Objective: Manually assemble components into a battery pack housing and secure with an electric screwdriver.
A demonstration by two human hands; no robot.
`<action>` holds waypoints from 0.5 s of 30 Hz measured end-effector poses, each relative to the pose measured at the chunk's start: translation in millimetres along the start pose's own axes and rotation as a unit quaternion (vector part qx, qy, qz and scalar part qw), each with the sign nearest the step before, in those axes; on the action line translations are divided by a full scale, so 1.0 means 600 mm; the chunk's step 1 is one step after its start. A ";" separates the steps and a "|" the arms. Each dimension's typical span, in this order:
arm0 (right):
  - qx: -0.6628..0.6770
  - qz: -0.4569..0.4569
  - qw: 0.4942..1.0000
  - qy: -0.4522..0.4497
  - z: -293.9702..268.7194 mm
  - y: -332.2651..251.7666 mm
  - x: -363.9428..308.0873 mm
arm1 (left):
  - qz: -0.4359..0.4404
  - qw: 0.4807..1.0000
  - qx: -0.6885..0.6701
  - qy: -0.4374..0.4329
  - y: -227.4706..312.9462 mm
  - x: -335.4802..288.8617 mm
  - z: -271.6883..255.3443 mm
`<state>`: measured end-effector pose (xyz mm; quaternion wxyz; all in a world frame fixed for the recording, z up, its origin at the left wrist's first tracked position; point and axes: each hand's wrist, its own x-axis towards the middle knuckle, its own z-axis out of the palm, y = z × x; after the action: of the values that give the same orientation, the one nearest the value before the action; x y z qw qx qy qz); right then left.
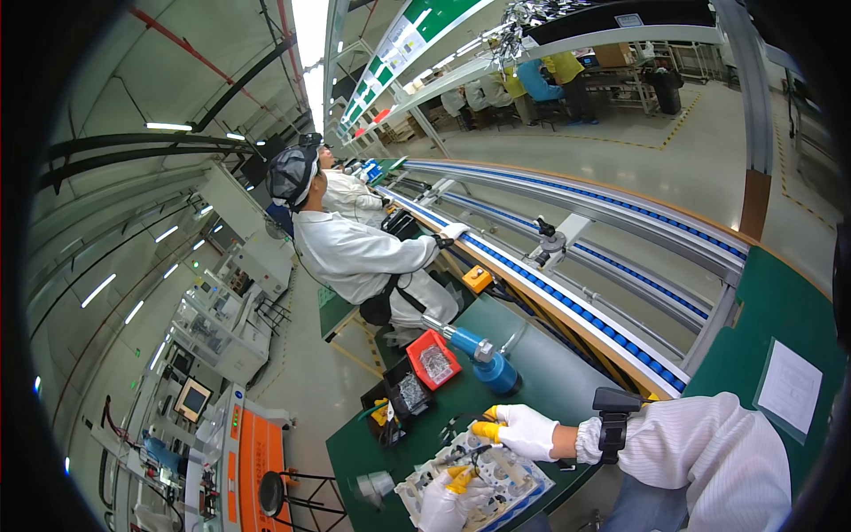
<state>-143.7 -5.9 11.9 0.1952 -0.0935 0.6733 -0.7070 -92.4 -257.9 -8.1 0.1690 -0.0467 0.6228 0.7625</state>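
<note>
Both my hands wear white gloves with yellow fingertips. My right hand [527, 432] comes in from the right over a pale tray [519, 512] with cut-out slots. Its fingers are closed on a thin black cable [454, 429] that loops out to their left. My left hand [449, 498] lies lower, over the tray's near left part, with fingers curled together. A small dark piece shows close to its fingertips, but what it grips, if anything, cannot be made out. A black device is strapped round my right wrist.
On the green bench [550, 372], a red bin [434, 359] and a black bin [408, 395] hold small parts beside a blue cylindrical tool [496, 371]. A translucent cup [374, 486] stands left of the tray. A roller conveyor [567, 297] runs beyond; a co-worker [363, 248] works farther along it.
</note>
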 end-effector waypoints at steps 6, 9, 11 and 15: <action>-0.028 0.049 0.991 0.117 0.000 0.047 0.012 | 0.172 0.929 0.284 0.166 -0.004 -0.038 0.034; -0.072 0.060 0.987 0.129 0.001 0.065 0.006 | 0.246 0.883 0.355 0.182 0.002 -0.058 0.055; -0.068 0.065 0.987 0.128 0.006 0.066 0.002 | 0.355 0.805 0.430 0.204 0.002 -0.065 0.066; -0.099 0.010 0.983 0.156 0.006 0.075 0.021 | 0.271 0.862 0.384 0.189 0.010 -0.068 0.066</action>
<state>-146.8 -15.2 -33.6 0.0848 0.0063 0.7629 -0.6409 -50.3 -228.8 17.5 -0.1610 0.0498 0.8743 0.4552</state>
